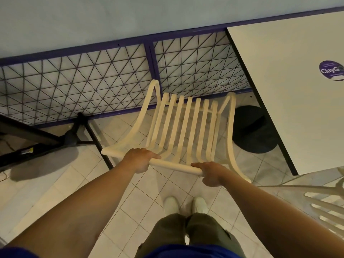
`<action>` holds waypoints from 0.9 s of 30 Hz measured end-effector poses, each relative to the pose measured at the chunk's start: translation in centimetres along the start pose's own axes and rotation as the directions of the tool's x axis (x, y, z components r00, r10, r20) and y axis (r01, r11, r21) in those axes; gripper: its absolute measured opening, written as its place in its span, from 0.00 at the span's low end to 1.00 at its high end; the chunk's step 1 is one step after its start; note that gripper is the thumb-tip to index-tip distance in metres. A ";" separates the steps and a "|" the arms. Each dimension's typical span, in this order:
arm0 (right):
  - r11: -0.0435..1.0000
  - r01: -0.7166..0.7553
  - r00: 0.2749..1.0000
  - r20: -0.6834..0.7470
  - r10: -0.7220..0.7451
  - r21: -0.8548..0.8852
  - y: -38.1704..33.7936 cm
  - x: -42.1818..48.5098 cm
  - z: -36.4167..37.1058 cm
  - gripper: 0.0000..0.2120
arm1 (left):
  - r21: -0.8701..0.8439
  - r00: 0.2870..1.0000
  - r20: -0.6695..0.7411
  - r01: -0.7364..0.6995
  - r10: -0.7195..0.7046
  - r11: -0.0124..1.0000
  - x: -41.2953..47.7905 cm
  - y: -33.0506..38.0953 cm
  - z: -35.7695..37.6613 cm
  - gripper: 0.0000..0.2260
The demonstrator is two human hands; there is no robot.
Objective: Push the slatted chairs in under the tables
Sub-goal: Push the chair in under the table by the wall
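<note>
Gripping the chair [182, 123], left hand [139, 159] and right hand [212, 173] may shove it into the far fence [93, 81], missing the table [290, 90].

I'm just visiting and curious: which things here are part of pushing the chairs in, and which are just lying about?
Part of the job: cream chair, its top rail gripped by left hand and right hand; white table; second chair at lower right.
Just around: wire fence; purple sticker; tiled floor.
</note>
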State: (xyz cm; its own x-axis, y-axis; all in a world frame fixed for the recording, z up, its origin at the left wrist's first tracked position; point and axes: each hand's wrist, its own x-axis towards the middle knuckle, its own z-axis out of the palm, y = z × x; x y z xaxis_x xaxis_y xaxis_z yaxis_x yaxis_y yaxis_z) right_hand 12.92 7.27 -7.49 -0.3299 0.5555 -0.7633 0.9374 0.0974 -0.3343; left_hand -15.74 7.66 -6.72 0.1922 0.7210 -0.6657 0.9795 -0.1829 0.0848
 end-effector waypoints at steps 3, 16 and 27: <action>0.999 0.044 0.999 0.023 -0.044 0.022 0.7 0.0 -0.3 0.36 | -0.021 0.999 -0.037 0.035 -0.035 0.999 -0.4 0.4 0.1 0.24; 0.996 -0.036 0.993 -0.118 0.027 -0.080 1.0 -0.6 0.7 0.38 | -0.060 0.995 0.086 -0.045 0.050 0.997 0.0 -1.0 -0.7 0.31; 0.989 -0.147 0.980 -0.134 0.145 -0.003 -1.3 -1.9 0.6 0.37 | 0.060 0.973 0.149 -0.189 0.179 0.980 1.0 -2.9 -0.7 0.38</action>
State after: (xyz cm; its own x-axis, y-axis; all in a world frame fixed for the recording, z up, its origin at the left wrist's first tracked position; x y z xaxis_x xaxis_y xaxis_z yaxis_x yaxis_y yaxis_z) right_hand 12.27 5.61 -5.94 -0.1726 0.6695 -0.7225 0.9761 0.0177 -0.2168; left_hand -18.36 9.43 -7.12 0.3530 0.5693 -0.7425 0.9200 -0.3556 0.1648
